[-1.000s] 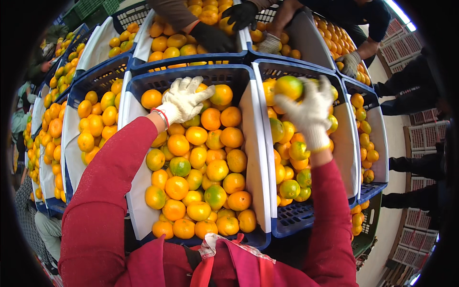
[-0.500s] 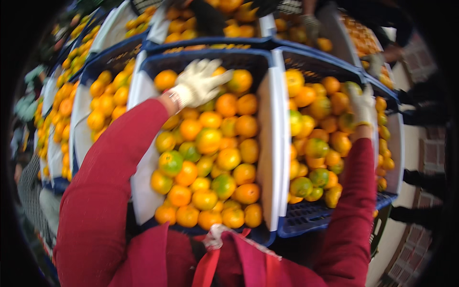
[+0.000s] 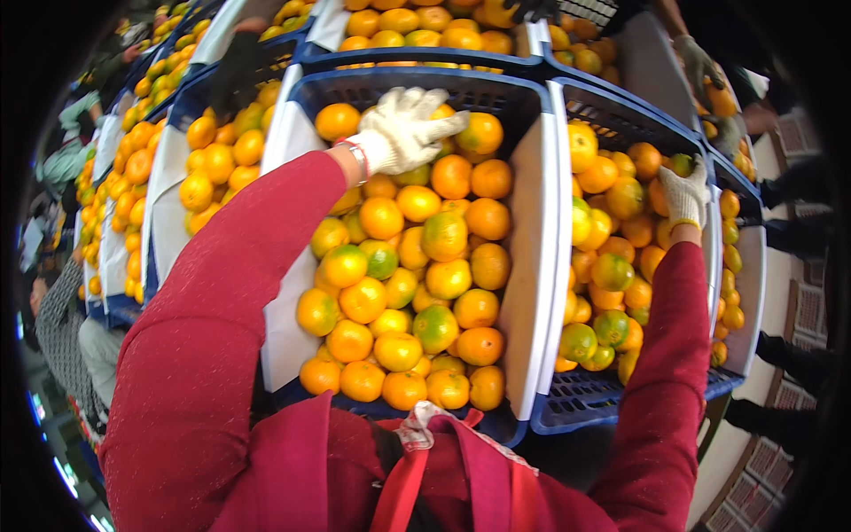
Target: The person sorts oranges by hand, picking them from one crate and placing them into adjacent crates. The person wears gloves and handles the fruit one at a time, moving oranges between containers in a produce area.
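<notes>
My left hand (image 3: 409,129), in a white knit glove, lies palm down with fingers spread over the mandarins (image 3: 380,218) at the far end of the middle crate (image 3: 526,275). A greenish-orange mandarin (image 3: 481,134) sits by its fingertips. My right hand (image 3: 686,197), gloved alike, is at the far right side of the neighbouring crate (image 3: 576,410). Its fingers curl round a green-tinged mandarin (image 3: 681,165), partly hidden by the glove. Orange and partly green mandarins (image 3: 612,272) fill that crate in front of the hand.
White liner sheets (image 3: 551,222) stand up along the crates' sides. More crates of mandarins (image 3: 213,168) stand left and beyond. At the upper right a co-worker's gloved hand (image 3: 696,64) is beside an orange mandarin (image 3: 722,99). Stacked crates (image 3: 753,479) line the floor at right.
The crates have shifted slightly right in view. My right hand's fingers now curl round the green-tinged mandarin; my left stays spread over the fruit. A co-worker's dark sleeve has left the far middle crate.
</notes>
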The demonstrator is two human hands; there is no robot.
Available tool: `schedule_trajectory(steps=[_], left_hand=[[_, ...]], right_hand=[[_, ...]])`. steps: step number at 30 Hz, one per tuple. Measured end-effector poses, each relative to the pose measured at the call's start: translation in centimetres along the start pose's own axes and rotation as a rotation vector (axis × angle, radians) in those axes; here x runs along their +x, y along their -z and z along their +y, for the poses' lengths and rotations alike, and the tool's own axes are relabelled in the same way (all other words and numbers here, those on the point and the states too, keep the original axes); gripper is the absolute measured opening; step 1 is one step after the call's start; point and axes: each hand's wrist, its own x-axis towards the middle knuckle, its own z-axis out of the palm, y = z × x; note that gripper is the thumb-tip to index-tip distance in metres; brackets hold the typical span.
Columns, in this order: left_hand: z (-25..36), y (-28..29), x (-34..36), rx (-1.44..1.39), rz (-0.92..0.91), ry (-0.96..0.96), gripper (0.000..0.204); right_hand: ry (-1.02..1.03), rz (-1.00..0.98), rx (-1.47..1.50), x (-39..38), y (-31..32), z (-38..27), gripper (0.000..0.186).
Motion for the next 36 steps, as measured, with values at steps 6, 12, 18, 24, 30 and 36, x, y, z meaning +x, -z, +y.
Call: schedule_trajectory(steps=[6, 12, 18, 24, 30, 36], left_hand=[[-0.2, 0.7, -1.3, -0.002, -0.023, 0.039, 0.063], [-0.4, 0.6, -0.6, -0.044, -0.039, 0.001, 0.065], [-0.3, 0.8, -1.0, -0.020, -0.006, -0.002, 0.066], [-0.4, 0.5, -1.1, -0.010, -0.026, -0.004, 0.065], [-0.2, 0.4, -0.5, -0.030, -0.036, 0.004, 0.066], [0.0, 0.6, -0.9, 0.014, -0.087, 0.042, 0.065]], right_hand=[[0.269, -0.245, 1.060, -14.4, 9.6, -8.1, 0.091], [0.538, -0.836, 0.854, -23.0, 14.8, -12.8, 0.099], [0.046, -0.329, -0.198, -11.8, 7.8, -3.5, 0.090], [0.387, -0.282, -0.510, -12.6, 3.6, -6.9, 0.092], [0.458, -0.320, -0.438, -10.6, 5.8, -5.4, 0.086], [0.780, -0.012, 0.401, -19.0, 11.4, -9.4, 0.074]])
